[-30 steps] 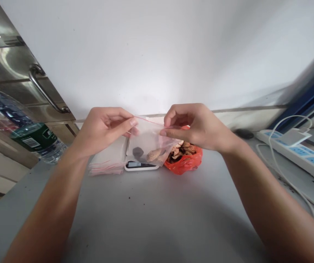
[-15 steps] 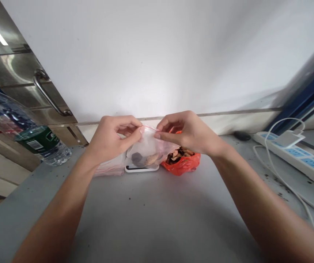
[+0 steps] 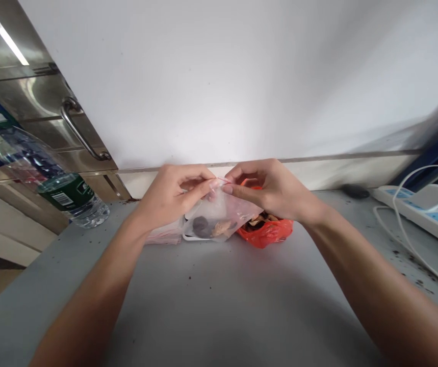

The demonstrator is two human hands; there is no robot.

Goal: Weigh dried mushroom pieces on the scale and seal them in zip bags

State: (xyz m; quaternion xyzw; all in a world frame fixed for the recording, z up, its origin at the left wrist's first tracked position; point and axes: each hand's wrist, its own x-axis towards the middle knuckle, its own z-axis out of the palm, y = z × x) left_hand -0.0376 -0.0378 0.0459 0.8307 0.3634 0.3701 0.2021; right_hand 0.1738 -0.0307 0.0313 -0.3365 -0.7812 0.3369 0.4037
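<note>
Your left hand and right hand both pinch the top edge of the small clear zip bag. Thumb and forefinger of each hand are closed on its red seal strip, and the two pinches nearly touch at the middle of the strip. The bag hangs below the grip, just above the table. A dark piece and a tan piece lie at its bottom.

Recommended handling, judged from this position:

1. Press the strip flat between the pads. Whether its two tracks are already mated cannot be seen.
2. Work each pinch outward from the middle toward its own corner, pressing along the whole length.
3. Hold the mouth of the bag uppermost, so that the pieces rest well below the grip and clear of the strip.
4. Apply light force only. The film looks thin, and the strip is likely to twist under a hard squeeze.

Directly beneath the grip sits a white scale. A stack of empty bags lies below the left pinch, and an orange bag of dried pieces lies below the right hand
</note>
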